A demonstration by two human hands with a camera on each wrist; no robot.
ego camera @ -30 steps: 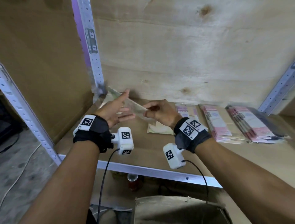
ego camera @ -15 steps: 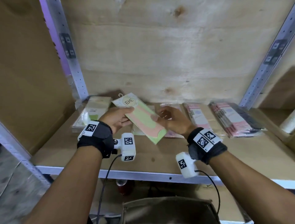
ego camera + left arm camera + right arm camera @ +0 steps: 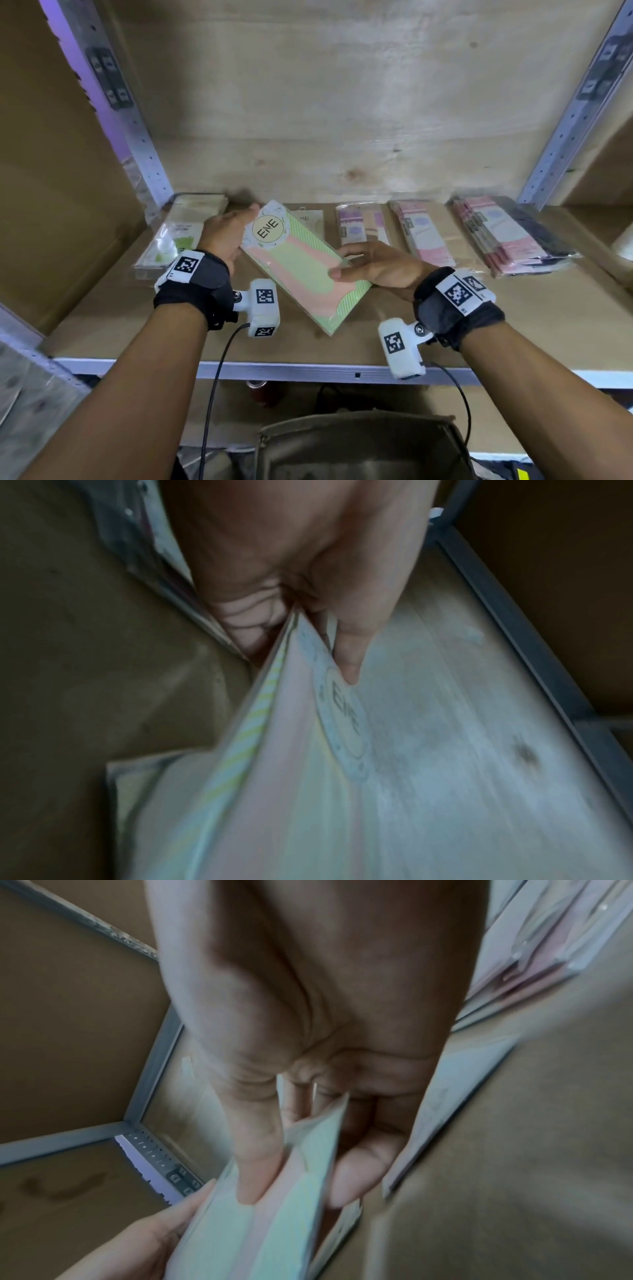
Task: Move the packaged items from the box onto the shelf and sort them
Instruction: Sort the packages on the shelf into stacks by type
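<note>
Both hands held one thing between them: our left hand [image 3: 228,236] gripped the top end of the flat green-and-pink striped packet with the round "ENE" label [image 3: 301,265], thumb on its face and fingers beneath as the left wrist view showed, while our right hand [image 3: 376,267] pinched the packet's right edge between thumb and fingers, neither hand spread wide. We judged the two-handed hold was there to keep the floppy packet level and turn it to match the rows.

From largest down, we had the plywood shelf board with its grey metal front rail [image 3: 342,371], over which the packet hung slanted, its lower corner near the front edge. Below the shelf sat the open brown cardboard box [image 3: 359,442]; we could not see what lay in it. On the shelf, lying flat in a row along the back, were the fanned stack of pink-and-white packets with a dark one beneath [image 3: 507,236] at the far right, then the pink packet pile [image 3: 424,233], the purple-labelled packets [image 3: 359,224], a pale packet [image 3: 310,219] partly hidden behind the one we held, and the clear-wrapped green-and-white packets [image 3: 178,233] at the far left. We judged that the piles went by colour, so the held packet likely belonged on the pale pile directly behind it.
</note>
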